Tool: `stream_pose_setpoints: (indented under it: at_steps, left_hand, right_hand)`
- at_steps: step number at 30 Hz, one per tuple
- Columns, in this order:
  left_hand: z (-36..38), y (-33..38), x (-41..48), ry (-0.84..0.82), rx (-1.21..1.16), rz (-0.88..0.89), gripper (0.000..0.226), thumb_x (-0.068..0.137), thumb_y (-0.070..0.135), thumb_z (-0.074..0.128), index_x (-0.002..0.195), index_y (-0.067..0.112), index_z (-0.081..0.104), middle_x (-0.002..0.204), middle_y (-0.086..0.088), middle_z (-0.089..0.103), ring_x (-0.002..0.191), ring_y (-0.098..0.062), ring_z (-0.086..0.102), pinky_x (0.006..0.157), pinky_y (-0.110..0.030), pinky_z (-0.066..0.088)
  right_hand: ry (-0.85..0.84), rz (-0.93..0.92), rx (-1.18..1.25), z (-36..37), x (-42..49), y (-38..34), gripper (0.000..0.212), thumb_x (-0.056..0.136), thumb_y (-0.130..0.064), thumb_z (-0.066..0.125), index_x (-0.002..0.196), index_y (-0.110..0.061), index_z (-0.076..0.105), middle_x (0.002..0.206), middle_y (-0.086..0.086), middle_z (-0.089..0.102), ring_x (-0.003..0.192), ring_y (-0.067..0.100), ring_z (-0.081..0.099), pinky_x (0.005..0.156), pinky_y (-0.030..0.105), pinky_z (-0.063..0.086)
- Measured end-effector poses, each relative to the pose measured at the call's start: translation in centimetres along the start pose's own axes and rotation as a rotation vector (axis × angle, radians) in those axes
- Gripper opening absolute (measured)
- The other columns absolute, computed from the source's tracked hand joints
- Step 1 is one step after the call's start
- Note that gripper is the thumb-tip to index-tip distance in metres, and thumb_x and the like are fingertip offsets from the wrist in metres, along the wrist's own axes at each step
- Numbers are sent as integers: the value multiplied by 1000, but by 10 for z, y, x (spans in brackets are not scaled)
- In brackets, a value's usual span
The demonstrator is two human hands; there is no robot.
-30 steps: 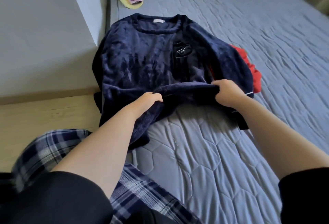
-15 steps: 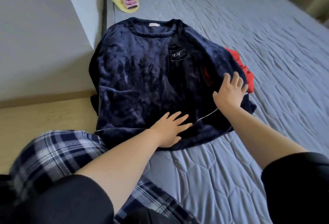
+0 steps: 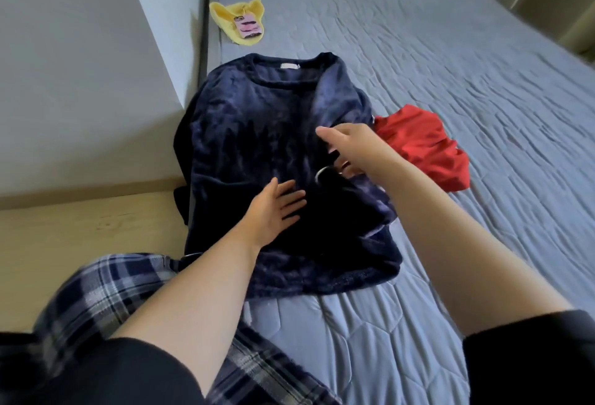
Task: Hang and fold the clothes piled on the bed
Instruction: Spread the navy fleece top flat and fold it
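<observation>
Now the navy sweater lies spread on the near left part of the bed, with its collar toward the far end. Your left hand rests flat on its lower middle, fingers straight and a little apart. Your right hand, near it, curls its fingers round the cuff end of the sleeve, which is folded over the body. A red garment lies just right of the sweater, and a yellow cloth lies far left.

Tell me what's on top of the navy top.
One sleeve is folded across the navy top, gripped near its cuff by the right hand; the left hand rests flat on it. The chest under the fold is covered.
</observation>
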State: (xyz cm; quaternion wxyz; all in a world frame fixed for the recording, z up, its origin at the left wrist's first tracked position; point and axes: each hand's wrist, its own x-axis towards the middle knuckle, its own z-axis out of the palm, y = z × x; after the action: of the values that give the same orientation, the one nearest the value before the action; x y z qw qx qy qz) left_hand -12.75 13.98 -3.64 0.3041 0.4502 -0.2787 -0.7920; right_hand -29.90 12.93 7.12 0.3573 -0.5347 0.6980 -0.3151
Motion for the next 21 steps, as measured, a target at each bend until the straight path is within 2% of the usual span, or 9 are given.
stream_pose_setpoints:
  at_steps: [2,4,7,9,11,15,17,19,21]
  left_hand:
    - [-15,10,-2,-89,-124,-6,67,96,63,22,132,17,53,130,-10,60,118,-28,58,99,-45,44]
    - [-13,9,-6,-109,-106,-17,65,94,64,27,129,18,58,123,-8,65,111,-25,63,86,-38,51]
    - [1,0,-6,70,87,-77,34,93,29,58,123,14,62,101,-10,72,92,-26,69,75,-36,56]
    - [5,-4,-7,204,276,-156,23,84,4,59,106,10,66,97,-16,69,87,-32,66,80,-43,56]
    - [1,0,-9,260,258,-170,9,78,3,52,78,6,61,77,-16,63,71,-30,61,73,-36,54]
    - [-15,21,-16,152,-9,-97,40,82,15,40,45,13,54,46,-3,50,43,-18,53,45,-17,42]
    - [-21,26,-18,175,146,-136,37,78,11,42,41,15,47,44,-2,43,41,-18,47,43,-17,38]
    - [-22,23,-23,209,488,-190,40,78,2,40,40,13,43,41,-4,38,40,-20,41,44,-18,34]
    - [-22,23,-28,246,720,-196,33,78,-2,40,46,8,41,42,-7,36,44,-19,37,47,-21,29]
  right_hand:
    - [-198,65,121,17,-2,-3,28,94,-39,52,93,-14,64,98,8,65,67,19,66,54,29,51]
    - [-61,-10,-158,27,2,8,25,93,-24,50,93,-6,68,99,12,68,86,27,66,73,32,49]
    - [-6,17,-437,36,3,41,29,88,-12,51,112,-4,65,118,17,64,112,31,58,93,31,41]
    - [-111,142,-500,44,1,68,38,90,-17,50,125,-3,54,131,21,53,120,35,51,100,35,39]
    - [-132,288,-492,46,-3,91,46,95,-28,47,133,-1,43,137,24,43,125,40,45,104,39,36]
    - [201,473,-354,33,-1,112,47,98,-26,38,133,5,42,138,29,38,127,44,39,105,44,31]
    - [300,490,-222,31,-1,108,42,97,-24,36,125,4,50,125,26,51,114,41,50,94,43,40]
    - [184,544,211,40,-1,96,47,99,-34,36,113,5,58,93,18,62,79,31,59,68,35,44]
    - [0,654,675,53,-1,85,54,98,-48,36,111,0,58,89,14,63,76,26,59,67,33,46]
